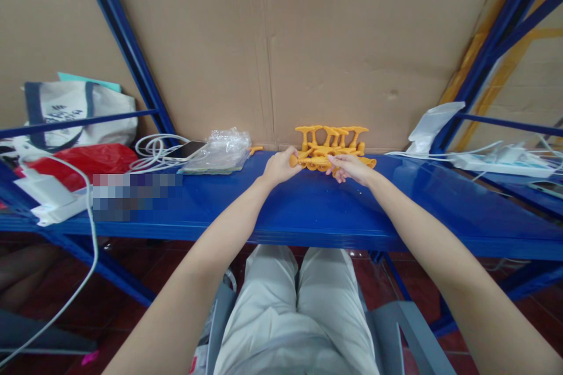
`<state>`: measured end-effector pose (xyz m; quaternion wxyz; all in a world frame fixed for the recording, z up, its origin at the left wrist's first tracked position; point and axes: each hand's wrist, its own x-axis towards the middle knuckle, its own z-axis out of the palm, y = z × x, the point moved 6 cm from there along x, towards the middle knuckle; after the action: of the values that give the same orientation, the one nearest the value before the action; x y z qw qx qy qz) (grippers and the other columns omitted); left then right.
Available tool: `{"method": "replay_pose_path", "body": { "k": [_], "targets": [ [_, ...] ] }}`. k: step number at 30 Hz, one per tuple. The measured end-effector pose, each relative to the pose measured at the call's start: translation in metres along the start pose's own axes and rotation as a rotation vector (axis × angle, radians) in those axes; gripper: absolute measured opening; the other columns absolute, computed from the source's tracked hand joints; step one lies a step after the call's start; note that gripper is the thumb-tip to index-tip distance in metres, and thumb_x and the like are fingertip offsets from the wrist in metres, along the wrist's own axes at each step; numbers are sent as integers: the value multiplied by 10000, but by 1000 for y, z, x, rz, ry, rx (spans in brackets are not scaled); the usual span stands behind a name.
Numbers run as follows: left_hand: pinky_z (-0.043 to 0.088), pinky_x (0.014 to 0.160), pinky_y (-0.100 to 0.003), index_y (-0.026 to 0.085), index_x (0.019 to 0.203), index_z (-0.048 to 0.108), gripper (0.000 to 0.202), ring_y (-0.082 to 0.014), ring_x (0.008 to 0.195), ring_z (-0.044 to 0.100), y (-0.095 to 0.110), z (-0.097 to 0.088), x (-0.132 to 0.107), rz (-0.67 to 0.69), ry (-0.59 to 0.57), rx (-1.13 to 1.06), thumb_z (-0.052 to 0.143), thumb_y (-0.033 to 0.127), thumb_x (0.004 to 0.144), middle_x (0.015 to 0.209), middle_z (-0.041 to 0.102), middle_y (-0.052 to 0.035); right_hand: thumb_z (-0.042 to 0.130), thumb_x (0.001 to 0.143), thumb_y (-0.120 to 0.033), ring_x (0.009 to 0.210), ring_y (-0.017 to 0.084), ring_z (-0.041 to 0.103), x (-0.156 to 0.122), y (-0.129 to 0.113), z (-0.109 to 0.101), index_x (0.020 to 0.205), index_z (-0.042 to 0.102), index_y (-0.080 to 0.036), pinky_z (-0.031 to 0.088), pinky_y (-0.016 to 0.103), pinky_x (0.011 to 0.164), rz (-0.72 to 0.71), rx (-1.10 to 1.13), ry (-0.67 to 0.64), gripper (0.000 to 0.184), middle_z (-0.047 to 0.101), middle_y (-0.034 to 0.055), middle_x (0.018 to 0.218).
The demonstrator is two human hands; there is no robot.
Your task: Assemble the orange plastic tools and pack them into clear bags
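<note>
A long orange-yellow plastic piece lies crosswise between my two hands, close above the blue shelf top. My left hand is closed around its left end, near a rounded tip. Thumb and fingers of my right hand pinch it farther to the right. Just behind stand several matching T-topped plastic parts in a cluster, and some pieces overlap the one I hold. The exact kind of these parts is too small to make out.
Blue shelf top runs under my hands, with cardboard behind. Left of me are clear plastic bags, a coiled white cable, a red bag and a power adapter. A power strip lies right.
</note>
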<state>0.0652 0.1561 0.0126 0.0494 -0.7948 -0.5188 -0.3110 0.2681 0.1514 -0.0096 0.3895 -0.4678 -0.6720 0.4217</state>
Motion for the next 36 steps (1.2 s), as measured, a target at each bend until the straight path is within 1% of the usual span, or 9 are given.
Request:
{"method": "replay_pose_path", "body": {
  "k": [3, 7, 15, 18, 22, 24, 29, 33, 36],
  "targets": [
    [502, 746, -301, 222, 1076, 609, 311, -266, 918, 716, 1, 0, 0, 9, -9, -4, 668, 343, 795, 956, 748, -72, 573, 929, -588, 342, 54, 435, 2, -1, -1, 625, 587, -164, 336, 169, 332, -27, -7, 19, 522, 601, 21, 506],
    [503, 751, -298, 229, 1085, 604, 314, -261, 922, 716, 1, 0, 0, 11, -8, 9, 670, 337, 797, 967, 751, -68, 539, 926, -635, 318, 48, 379, 3, -1, -1, 604, 573, -171, 281, 182, 304, -37, -35, 22, 566, 601, 22, 503],
    [507, 754, -300, 231, 1092, 609, 316, -267, 938, 718, 2, -1, -1, 18, 7, 27, 665, 354, 807, 979, 752, -71, 540, 906, -672, 324, 65, 415, 3, -3, -1, 573, 559, -181, 289, 200, 324, -11, -42, 31, 595, 578, 34, 458],
    [506, 745, -304, 226, 1098, 613, 329, -275, 929, 719, 1, 1, -1, 9, -2, 28, 668, 368, 806, 957, 752, -74, 520, 930, -649, 357, 75, 473, 4, -1, -1, 615, 591, -172, 343, 202, 352, -2, -44, 38, 576, 639, 58, 522],
    [507, 749, -305, 225, 1072, 621, 316, -279, 940, 718, -2, 1, 1, -25, -11, 20, 676, 368, 796, 955, 753, -74, 731, 844, -503, 446, 80, 578, 3, -5, -1, 810, 603, -185, 421, 180, 422, -79, 8, 25, 344, 727, 20, 681],
    [509, 755, -307, 223, 1070, 620, 312, -279, 946, 716, -2, 0, 1, -26, -11, 20, 673, 358, 794, 957, 752, -74, 818, 766, -446, 444, 79, 578, 2, -6, -2, 842, 580, -195, 432, 177, 433, -117, 26, 24, 355, 721, -15, 669],
    [510, 763, -302, 222, 1085, 613, 315, -266, 939, 715, 1, -4, 0, 7, 1, 4, 665, 318, 790, 963, 751, -62, 753, 804, -536, 420, 68, 544, 0, -11, -3, 708, 612, -166, 439, 183, 442, -170, -8, 45, 408, 709, 23, 627],
    [511, 766, -304, 211, 1090, 611, 314, -270, 950, 714, 3, -4, 0, 30, 17, 3, 655, 313, 796, 984, 750, -71, 691, 830, -613, 394, 73, 508, -1, -12, -3, 619, 619, -152, 415, 195, 409, -133, -10, 73, 512, 689, 61, 572],
    [511, 761, -300, 215, 1087, 609, 308, -262, 933, 718, 3, -3, 0, 34, 29, 13, 652, 314, 798, 979, 752, -62, 686, 846, -593, 382, 75, 501, -1, -12, -2, 599, 626, -141, 403, 199, 395, -101, 24, 91, 518, 672, 68, 542]
  ]
}}
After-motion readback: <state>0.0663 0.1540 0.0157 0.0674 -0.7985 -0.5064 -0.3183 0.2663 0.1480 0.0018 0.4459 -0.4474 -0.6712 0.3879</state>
